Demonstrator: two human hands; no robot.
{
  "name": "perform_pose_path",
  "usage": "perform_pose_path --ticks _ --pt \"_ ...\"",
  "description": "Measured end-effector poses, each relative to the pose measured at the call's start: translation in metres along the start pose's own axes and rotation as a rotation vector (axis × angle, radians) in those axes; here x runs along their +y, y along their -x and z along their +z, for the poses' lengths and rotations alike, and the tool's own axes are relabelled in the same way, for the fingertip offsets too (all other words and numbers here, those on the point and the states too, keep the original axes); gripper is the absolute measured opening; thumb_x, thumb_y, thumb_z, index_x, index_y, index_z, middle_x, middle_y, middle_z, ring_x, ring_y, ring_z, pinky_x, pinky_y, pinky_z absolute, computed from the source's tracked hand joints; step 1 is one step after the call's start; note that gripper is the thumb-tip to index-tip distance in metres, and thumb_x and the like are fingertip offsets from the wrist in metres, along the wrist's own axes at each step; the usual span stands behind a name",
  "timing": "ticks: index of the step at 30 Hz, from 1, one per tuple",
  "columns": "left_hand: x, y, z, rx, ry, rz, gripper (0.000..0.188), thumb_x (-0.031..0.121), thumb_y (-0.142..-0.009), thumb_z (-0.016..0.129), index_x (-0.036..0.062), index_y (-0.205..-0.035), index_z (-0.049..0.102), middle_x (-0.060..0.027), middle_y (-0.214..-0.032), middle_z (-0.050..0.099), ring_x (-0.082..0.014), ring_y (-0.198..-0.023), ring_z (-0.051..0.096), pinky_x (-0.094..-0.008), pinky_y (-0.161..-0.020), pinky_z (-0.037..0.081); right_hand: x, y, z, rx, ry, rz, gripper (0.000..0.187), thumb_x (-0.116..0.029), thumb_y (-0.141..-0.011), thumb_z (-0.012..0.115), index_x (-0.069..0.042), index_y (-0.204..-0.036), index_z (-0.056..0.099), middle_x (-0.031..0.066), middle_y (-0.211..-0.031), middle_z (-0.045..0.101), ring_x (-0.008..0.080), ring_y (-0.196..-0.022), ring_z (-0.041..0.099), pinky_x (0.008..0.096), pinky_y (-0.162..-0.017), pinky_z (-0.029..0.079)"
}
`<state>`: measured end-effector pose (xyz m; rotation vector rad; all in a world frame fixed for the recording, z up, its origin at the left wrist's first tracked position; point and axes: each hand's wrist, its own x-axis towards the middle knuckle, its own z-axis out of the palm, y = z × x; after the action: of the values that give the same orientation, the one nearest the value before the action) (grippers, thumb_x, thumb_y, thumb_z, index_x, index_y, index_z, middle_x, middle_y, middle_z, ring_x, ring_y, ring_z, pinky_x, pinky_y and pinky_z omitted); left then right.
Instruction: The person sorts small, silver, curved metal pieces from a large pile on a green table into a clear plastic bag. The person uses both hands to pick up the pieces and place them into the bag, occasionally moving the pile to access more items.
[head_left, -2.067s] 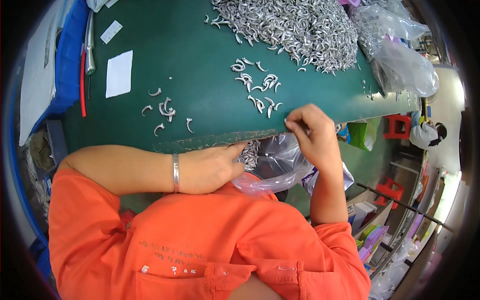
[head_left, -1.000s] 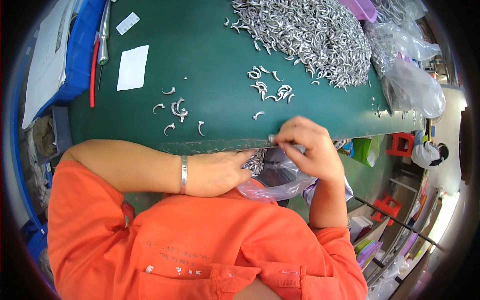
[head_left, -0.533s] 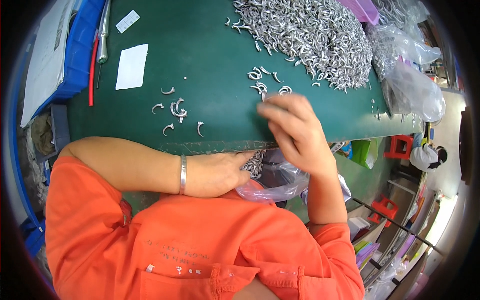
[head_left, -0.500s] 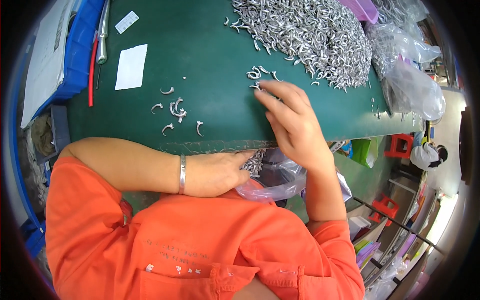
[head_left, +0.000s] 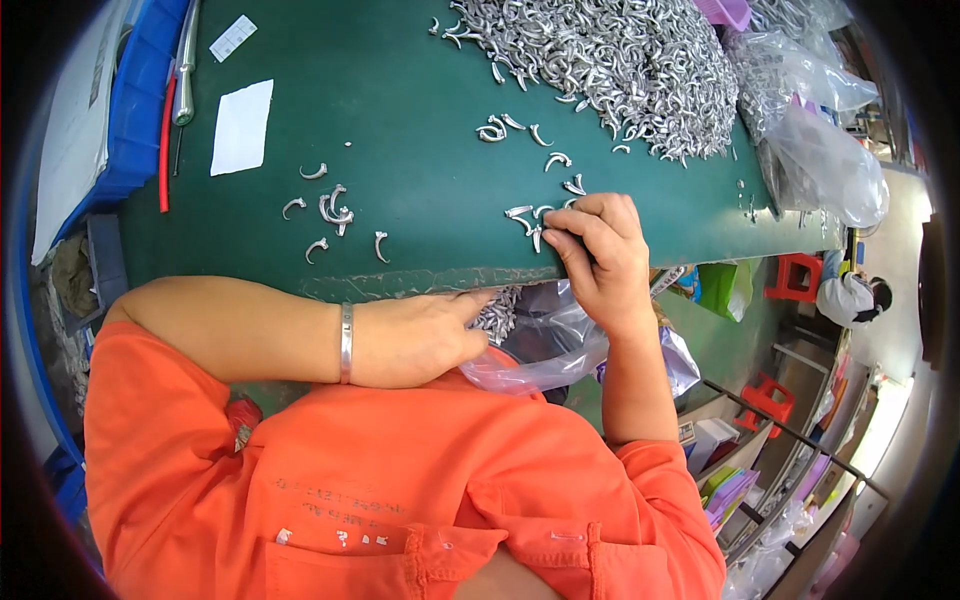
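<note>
Curved silver pieces [head_left: 537, 239] in the head view, loosely scattered at one o'clock from its centre on a green tabletop [head_left: 400, 110], close to the front edge and right by the fingertips of the right hand [head_left: 610, 260]. At two o'clock, thumb and forefinger of that hand nearly together, bent down toward the pieces; impossible to say whether actually holding any. At eight o'clock, left hand [head_left: 420, 340] lying back up along the table edge, fingers toward three o'clock at the mouth of a clear plastic bag [head_left: 535, 378] with more such pieces inside; fingertips partly out of sight, impossible to say whether gripping anything. Silver band [head_left: 346, 343] around the left wrist. Further out at one o'clock, a broad heap [head_left: 610, 70] of similar pieces; at twelve, a few loose ones [head_left: 491, 130]; at ten, a small cluster [head_left: 341, 215], and beyond, a white paper [head_left: 242, 127], a red rod [head_left: 166, 150] and a blue bin [head_left: 140, 120]. At two o'clock, far out, clear bags [head_left: 835, 170]; at three, a red stool [head_left: 797, 277].
</note>
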<state>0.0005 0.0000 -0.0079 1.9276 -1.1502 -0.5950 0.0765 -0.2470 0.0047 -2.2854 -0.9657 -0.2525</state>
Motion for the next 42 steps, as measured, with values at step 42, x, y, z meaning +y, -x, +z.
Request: perform_pose_path --ticks 42 --pt "-0.005 0.000 0.007 0.049 -0.022 0.021 0.022 0.012 -0.090 0.057 -0.0085 -0.096 0.065 -0.0422 -0.139 0.042 -0.0495 -0.112 0.061 -0.0490 -0.099 0.051 0.005 -0.009 -0.013 0.051 -0.091 -0.009 0.016 -0.001 -0.079 0.076 -0.004 -0.094 0.070 0.0103 -0.096 0.067 0.0306 -0.091 0.063 0.0391 -0.080 0.051"
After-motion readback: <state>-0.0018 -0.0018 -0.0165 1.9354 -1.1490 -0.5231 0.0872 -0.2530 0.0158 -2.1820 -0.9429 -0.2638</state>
